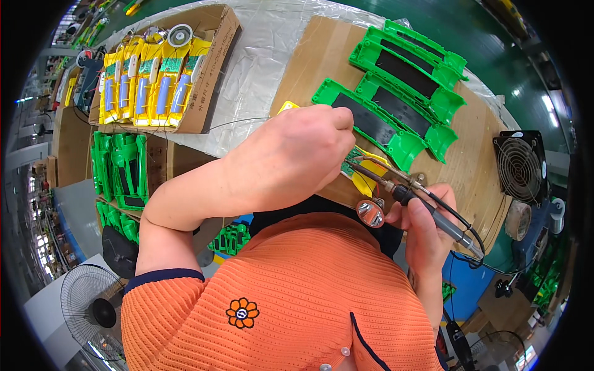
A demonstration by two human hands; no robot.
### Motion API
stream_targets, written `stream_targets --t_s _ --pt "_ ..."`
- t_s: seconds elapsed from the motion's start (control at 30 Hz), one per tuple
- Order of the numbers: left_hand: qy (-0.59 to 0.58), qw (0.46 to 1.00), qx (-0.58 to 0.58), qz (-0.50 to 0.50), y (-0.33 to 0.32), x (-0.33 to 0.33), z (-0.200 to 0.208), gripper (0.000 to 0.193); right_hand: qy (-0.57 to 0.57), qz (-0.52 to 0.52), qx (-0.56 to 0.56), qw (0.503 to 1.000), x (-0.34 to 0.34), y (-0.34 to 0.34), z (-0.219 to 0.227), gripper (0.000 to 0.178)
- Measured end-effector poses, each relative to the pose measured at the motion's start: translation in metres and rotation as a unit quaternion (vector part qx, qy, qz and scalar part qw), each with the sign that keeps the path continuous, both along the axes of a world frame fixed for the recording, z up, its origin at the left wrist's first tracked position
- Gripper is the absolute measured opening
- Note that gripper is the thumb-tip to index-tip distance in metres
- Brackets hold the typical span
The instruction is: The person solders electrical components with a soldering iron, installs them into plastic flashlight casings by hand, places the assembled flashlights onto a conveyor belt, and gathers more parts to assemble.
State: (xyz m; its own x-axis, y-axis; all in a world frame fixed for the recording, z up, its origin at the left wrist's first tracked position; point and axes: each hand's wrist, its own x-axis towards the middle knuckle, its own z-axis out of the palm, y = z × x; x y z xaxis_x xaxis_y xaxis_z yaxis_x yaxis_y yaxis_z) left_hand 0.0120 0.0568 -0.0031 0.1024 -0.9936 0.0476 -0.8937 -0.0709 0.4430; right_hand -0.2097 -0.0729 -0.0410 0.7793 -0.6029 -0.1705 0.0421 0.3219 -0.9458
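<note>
My right hand grips a soldering iron with a thin metal feed tube fixed alongside. The iron's tip points left to a green circuit board in a yellow housing. My left hand is closed above the same housing and covers much of it; what its fingers hold is hidden. Beside the housing, near my right fingertips, is a round shiny reflector. Several green plastic shells with black inner panels lie beyond my hands on a wooden board.
A cardboard box at the far left holds several yellow housings with blue cells. Below it, more green shells fill another box. A black square fan stands at the right; a caged fan is at the lower left.
</note>
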Motion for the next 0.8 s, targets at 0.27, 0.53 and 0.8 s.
stream_targets --t_s 0.27,0.53,0.8 --pt "0.000 1.000 0.002 -0.003 0.001 0.001 -0.001 0.008 -0.026 -0.081 -0.011 0.996 -0.016 -0.010 0.009 0.018" --pt "-0.005 1.000 0.009 -0.007 0.000 0.000 0.000 0.009 -0.048 -0.166 0.012 0.985 -0.035 -0.024 0.009 0.021" --pt "-0.029 0.999 0.023 -0.014 0.000 -0.002 0.010 0.010 -0.077 -0.169 0.032 0.982 -0.042 -0.029 0.003 0.020"
